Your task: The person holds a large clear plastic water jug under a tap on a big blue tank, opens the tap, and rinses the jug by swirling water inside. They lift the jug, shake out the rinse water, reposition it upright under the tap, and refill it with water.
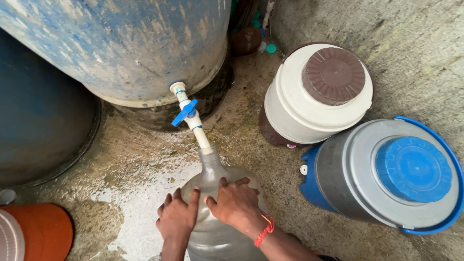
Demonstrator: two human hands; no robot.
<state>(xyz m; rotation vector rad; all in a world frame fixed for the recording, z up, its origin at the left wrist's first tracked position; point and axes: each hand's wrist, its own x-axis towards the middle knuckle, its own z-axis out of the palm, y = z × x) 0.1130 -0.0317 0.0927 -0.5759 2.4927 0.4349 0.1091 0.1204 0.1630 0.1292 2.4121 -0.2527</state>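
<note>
A large clear plastic water bottle (212, 188) leans with its neck against the white pipe spout (200, 137) of a tap with a blue lever handle (184, 112). The tap comes out of a big blue drum (121, 43). My left hand (177, 218) lies flat on the bottle's shoulder at the left. My right hand (237, 202), with a red thread band on the wrist, presses on the shoulder beside it. Both hands hold the bottle in place.
A white and brown lidded water cooler (316, 94) and a grey and blue cooler (386, 174) stand at the right. A second blue drum (38, 121) is at the left, an orange container (41, 232) at bottom left. The concrete floor (140, 193) is wet.
</note>
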